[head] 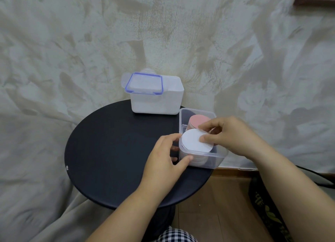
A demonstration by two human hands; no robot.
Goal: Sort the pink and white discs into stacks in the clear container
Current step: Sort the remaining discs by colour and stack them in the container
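A clear container (219, 157) stands at the right edge of the round black table (112, 147). Inside it, a stack of pink discs (197, 121) sits at the far end and a stack of white discs (194, 142) at the near end. My right hand (228, 134) reaches over the container and pinches the right edge of the top white disc between thumb and fingers. My left hand (166, 156) holds the container's near left corner, thumb on the front wall and fingers along the left side.
A white rectangular bin (155, 104) stands at the table's back edge, with a clear blue-rimmed lid (144, 84) lying across its top. A patterned curtain hangs behind. Wooden floor and a dark bag (268, 209) lie at the lower right.
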